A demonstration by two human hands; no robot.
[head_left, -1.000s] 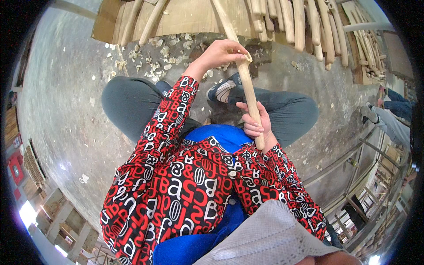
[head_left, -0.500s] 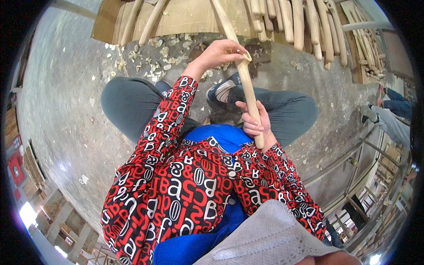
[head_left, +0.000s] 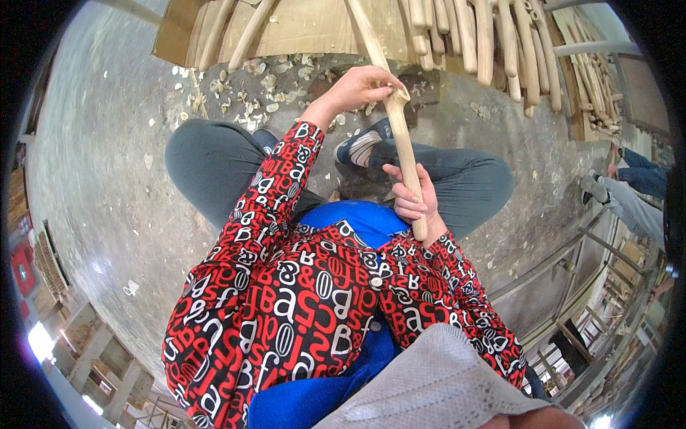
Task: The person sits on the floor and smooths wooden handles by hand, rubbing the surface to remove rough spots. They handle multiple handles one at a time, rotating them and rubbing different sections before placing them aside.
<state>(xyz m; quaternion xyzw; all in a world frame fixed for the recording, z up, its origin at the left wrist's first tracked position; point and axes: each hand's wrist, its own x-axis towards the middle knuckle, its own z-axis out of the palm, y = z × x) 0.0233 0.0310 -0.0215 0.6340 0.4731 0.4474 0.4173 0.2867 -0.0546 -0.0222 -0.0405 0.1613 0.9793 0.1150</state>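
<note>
A long pale wooden handle [head_left: 402,139] slants from the cardboard at the top down to my waist. My right hand [head_left: 415,196] is wrapped round it just above its rounded lower end, thumb up along the side. Farther up, my left hand [head_left: 366,87] is closed in a pinch at the wood's left side. At its fingertips a pale curled strip [head_left: 404,94] stands out from the handle. Whether anything else sits inside those fingers is hidden.
I sit cross-legged on a grey floor [head_left: 214,286] strewn with pale shavings [head_left: 268,82]. Ahead lies a cardboard sheet [head_left: 307,36] with several wooden handles [head_left: 486,43]. More handles [head_left: 589,79] are stacked at the far right. Another person's legs [head_left: 632,196] show at the right.
The strip at my left fingertips has gone from a small open ring to a broader flap. My left hand has barely shifted, and my right keeps its grip on the handle.
</note>
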